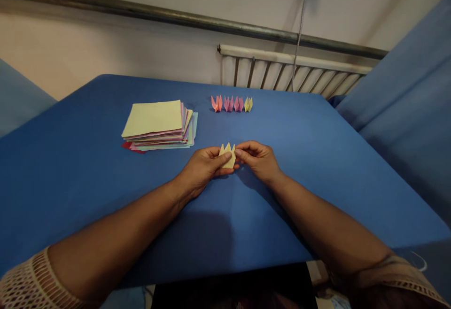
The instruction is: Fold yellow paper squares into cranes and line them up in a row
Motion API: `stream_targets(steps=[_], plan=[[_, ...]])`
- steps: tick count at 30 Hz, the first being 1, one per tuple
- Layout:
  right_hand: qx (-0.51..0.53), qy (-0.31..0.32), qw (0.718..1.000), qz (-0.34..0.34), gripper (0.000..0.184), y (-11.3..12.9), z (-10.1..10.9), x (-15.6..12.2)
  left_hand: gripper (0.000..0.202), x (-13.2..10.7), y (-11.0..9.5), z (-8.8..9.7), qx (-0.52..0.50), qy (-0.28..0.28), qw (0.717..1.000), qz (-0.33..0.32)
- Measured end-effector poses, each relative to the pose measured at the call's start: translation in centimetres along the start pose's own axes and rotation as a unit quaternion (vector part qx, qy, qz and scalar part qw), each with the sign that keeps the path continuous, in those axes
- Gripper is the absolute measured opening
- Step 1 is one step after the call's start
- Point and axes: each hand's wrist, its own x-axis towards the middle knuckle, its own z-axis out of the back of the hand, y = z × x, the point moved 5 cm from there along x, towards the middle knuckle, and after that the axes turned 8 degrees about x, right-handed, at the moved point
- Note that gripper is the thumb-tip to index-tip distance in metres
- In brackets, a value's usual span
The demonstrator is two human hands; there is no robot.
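Between my hands, just above the blue table, is a small pale yellow origami piece (227,158) with three pointed tips standing up. My left hand (207,162) grips it, the thumb pressed across its front and the fingers behind. At its right edge, my right hand (256,158) pinches the right-hand tip between thumb and forefinger. Part of the paper is covered by the left thumb. Farther back stands a row of finished-looking folded paper figures: a coral one (216,104), a pink-purple pair (233,104) and a yellow one (248,104).
A thick stack of coloured paper sheets (153,117), yellow on top, lies at the left of the blue-covered table (289,126). Behind the table are a wall pipe (176,18), a radiator (275,72) and a hanging cord (299,36). A blue curtain (405,88) hangs at the right.
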Motion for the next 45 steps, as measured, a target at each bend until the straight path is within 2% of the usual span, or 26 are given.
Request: stream_targets(steps=[8,11,13,17,20,30,36,45], plan=[[0.021,0.032,0.998,-0.041,0.022,-0.6,-0.1,0.0,0.025,0.0,0.0,-0.2,-0.02,0.032,0.999,0.013],[-0.007,0.048,0.999,-0.009,0.019,-0.5,0.0,0.0,0.028,0.1,0.2,0.0,-0.002,0.031,0.999,0.01],[-0.071,0.047,0.995,0.053,0.02,0.1,0.2,0.0,0.03,0.2,0.3,0.1,0.017,0.021,1.0,0.006],[-0.225,0.057,0.946,0.225,0.025,2.0,0.1,-0.7,0.034,0.1,0.3,0.1,0.055,0.005,0.998,-0.006],[-0.282,0.072,0.912,0.289,0.022,2.7,-0.1,-1.4,0.036,-0.1,0.2,-0.1,0.069,0.002,0.997,-0.019],[-0.413,0.105,0.832,0.354,0.014,3.1,-0.7,-2.0,0.034,-0.2,0.1,-0.2,0.074,-0.026,0.996,-0.045],[-0.471,0.069,0.799,0.366,0.01,3.4,-1.0,-2.4,0.034,-0.2,-0.2,-0.2,0.071,-0.038,0.995,-0.056],[-0.511,0.077,0.768,0.378,0.008,3.4,-1.1,-2.6,0.039,-0.4,-0.3,-0.3,0.072,-0.037,0.995,-0.058]])
